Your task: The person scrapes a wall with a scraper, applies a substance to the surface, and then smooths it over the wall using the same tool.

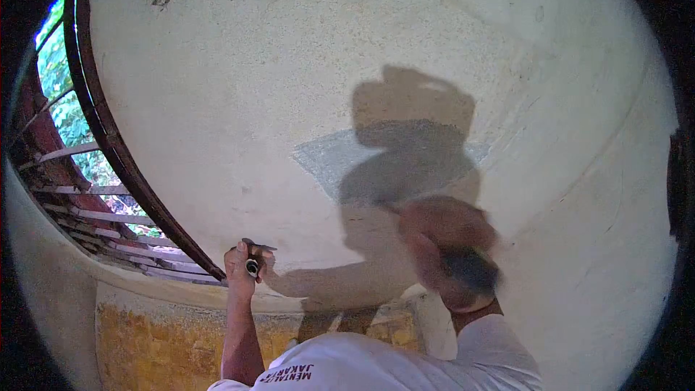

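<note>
My left hand (241,269) is closed around a dark-handled tool (252,266) with a round hollow end facing me and a thin dark flat part sticking out to the right. It is near the wall, just right of the window's lower corner. Smeared by motion, my right hand (434,235) grips a tool with a thick dark handle (470,269). Its narrow front end points at the lower edge of a grey patch (326,156) on the pale wall (239,101). The kind of this tool is lost in the blur.
A dark-framed window (108,119) with slats and bars stands at the left, with greenery behind it. Shadows of my head and arms fall across the wall and the grey patch. Below runs a worn yellow band (159,337). Small holes mark the upper wall.
</note>
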`<action>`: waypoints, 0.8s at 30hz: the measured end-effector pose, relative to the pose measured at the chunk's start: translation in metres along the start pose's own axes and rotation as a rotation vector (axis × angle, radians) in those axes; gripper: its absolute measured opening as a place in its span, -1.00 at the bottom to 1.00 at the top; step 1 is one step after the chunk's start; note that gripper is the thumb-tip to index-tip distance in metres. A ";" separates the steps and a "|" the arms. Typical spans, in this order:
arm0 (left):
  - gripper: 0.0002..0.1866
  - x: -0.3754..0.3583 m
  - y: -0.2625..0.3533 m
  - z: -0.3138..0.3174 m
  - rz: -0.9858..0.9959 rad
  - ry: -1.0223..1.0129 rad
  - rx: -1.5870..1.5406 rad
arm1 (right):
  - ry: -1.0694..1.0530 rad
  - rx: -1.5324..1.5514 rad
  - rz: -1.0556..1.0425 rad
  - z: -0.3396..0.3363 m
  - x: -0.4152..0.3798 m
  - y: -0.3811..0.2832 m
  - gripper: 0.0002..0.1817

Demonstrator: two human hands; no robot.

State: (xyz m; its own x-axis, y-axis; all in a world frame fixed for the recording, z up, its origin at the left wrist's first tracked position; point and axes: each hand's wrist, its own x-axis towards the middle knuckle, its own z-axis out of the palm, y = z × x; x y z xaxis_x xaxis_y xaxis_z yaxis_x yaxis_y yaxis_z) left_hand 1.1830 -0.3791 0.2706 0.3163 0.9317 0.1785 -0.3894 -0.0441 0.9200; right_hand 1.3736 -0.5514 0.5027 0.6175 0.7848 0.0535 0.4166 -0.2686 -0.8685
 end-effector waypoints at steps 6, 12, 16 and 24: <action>-0.57 0.003 -0.005 -0.007 0.048 -0.064 -0.006 | -0.023 0.386 -1.188 0.008 0.031 0.034 -0.82; -0.43 0.000 0.002 0.003 0.007 0.004 0.039 | 0.012 0.277 -1.292 0.014 0.031 0.024 -0.72; -0.43 -0.002 0.009 0.005 0.015 -0.016 0.051 | 0.093 0.357 -1.403 -0.002 0.019 0.031 -0.72; -0.44 -0.001 0.005 0.002 0.031 -0.024 0.031 | 0.106 0.352 -1.230 0.028 0.040 0.034 -0.71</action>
State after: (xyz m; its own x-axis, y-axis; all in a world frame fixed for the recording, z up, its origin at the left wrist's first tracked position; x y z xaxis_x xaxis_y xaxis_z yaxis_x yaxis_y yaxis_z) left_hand 1.1821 -0.3808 0.2758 0.3255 0.9207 0.2152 -0.3727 -0.0842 0.9241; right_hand 1.3938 -0.5132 0.4618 0.0108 0.3572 0.9340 0.5596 0.7719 -0.3017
